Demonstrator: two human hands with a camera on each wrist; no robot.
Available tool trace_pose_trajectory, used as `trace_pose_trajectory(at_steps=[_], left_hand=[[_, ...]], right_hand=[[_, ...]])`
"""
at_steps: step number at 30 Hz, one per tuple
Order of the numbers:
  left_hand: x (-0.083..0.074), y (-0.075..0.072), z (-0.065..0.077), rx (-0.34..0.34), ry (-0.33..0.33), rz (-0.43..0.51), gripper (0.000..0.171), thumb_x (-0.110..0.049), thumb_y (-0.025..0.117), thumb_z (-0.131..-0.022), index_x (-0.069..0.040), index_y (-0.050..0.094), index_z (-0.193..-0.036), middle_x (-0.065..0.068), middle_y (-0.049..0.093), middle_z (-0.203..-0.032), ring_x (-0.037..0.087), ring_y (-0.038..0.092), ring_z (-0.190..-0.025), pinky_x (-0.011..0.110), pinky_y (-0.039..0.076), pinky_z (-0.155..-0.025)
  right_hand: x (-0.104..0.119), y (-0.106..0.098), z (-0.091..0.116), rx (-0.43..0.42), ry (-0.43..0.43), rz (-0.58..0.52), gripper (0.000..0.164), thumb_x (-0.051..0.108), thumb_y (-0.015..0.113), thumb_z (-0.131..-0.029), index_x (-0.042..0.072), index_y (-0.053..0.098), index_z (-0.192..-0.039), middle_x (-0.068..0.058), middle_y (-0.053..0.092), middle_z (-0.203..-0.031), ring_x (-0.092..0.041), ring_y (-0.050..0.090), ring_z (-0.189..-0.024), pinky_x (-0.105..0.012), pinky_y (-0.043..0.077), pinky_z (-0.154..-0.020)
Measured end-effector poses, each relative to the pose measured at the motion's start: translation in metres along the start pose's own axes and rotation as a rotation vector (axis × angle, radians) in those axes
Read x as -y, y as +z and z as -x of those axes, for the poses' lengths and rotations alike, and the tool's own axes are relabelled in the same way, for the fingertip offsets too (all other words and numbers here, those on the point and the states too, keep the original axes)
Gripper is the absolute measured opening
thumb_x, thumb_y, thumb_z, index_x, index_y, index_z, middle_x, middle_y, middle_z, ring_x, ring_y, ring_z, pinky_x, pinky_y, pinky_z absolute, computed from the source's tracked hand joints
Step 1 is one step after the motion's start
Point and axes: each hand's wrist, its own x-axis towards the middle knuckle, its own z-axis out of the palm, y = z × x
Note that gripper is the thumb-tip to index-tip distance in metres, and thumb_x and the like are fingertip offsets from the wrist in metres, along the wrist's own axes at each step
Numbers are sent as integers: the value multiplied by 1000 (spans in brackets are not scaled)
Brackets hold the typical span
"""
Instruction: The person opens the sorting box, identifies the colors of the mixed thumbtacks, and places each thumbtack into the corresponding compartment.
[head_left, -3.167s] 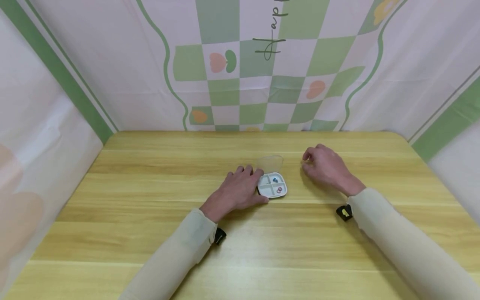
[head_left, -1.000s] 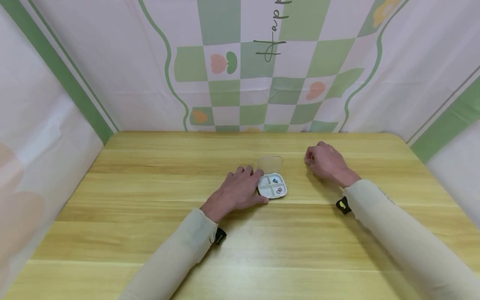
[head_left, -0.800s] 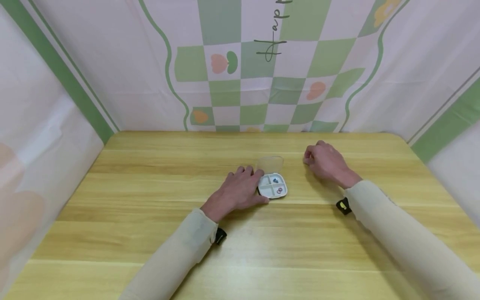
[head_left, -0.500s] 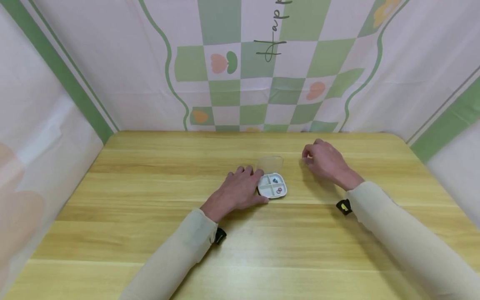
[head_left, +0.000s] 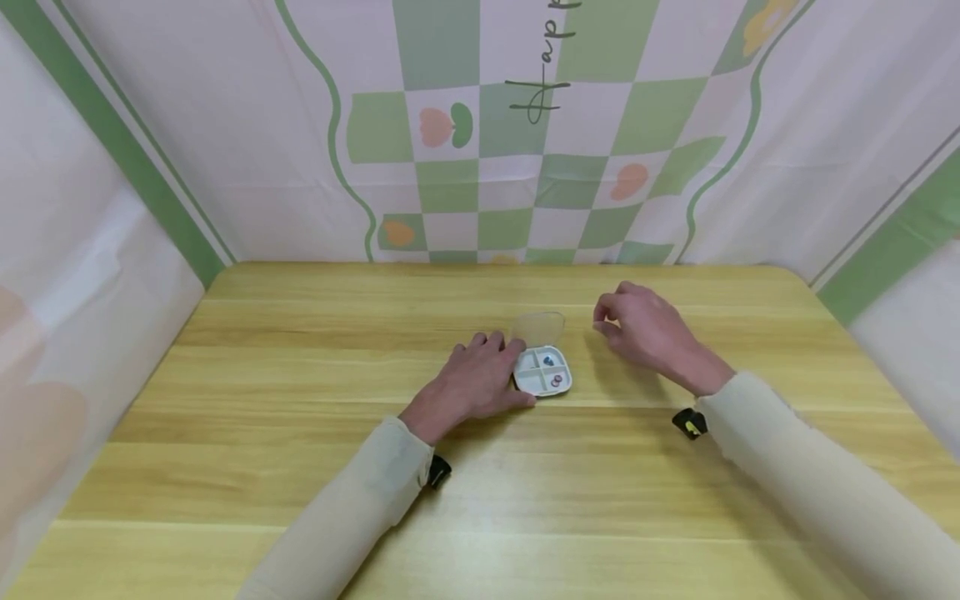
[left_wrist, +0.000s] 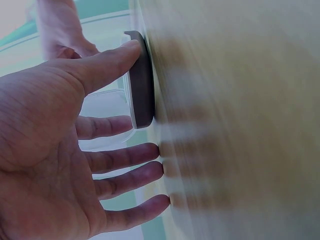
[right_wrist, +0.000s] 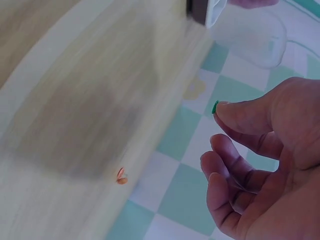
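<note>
A small pill box (head_left: 532,382) with a white divided tray and a dark base lies on the table, its clear lid (head_left: 539,327) swung back. Blue pieces (head_left: 548,361) are in its far right compartment, pinkish ones (head_left: 557,381) in the near right. My left hand (head_left: 477,379) holds the box between thumb and index finger; the other fingertips rest on the wood. Right of the box, my right hand (head_left: 648,329) is raised over the table. It pinches a tiny green piece (right_wrist: 215,107) between thumb and index finger, the other fingers curled.
Small orange pieces (right_wrist: 121,176) lie on the wooden table (head_left: 315,333), seen below the right hand in the right wrist view. A checked green and white cloth (head_left: 510,179) hangs along the table's far edge.
Over the last second my right hand has shifted a little left, toward the pill box. My left hand and the box stay where they were.
</note>
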Motion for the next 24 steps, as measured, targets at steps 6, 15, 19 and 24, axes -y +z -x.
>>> trace_pose_trajectory(at_steps=[6,15,19,24], left_hand=[[1,1,-1,-1,0,2,76,-62,56,-80,-17,36,-138,8,46,-123,22,42,-100,40,39,-79],[1,0,-1,-2,-1,10,77,-62,56,-80,-17,35,-139,8,46,-124,22,42,-100,40,39,-79],[1,0,-1,-2,-4,5,78,-62,55,-80,-17,35,-139,8,45,-124,22,42,-100,40,39,-79],[1,0,-1,-2,-9,0,77,-62,56,-80,-17,35,-139,8,46,-124,22,43,-101,41,39,-80]], right_hand=[[13,-3,3,-6,-16,-2,4,13,61,-83,12,63,-85,-2,55,-82,-19,52,-75,-37,43,-66],[27,-1,6,14,-18,-18,3,16,60,-85,14,63,-86,1,54,-81,-16,52,-72,-35,43,-61],[32,2,8,7,-36,-26,3,17,60,-85,15,63,-86,3,54,-79,-14,51,-69,-33,42,-59],[38,6,9,-4,-54,-37,3,18,61,-84,15,62,-86,5,53,-77,-13,51,-66,-32,41,-58]])
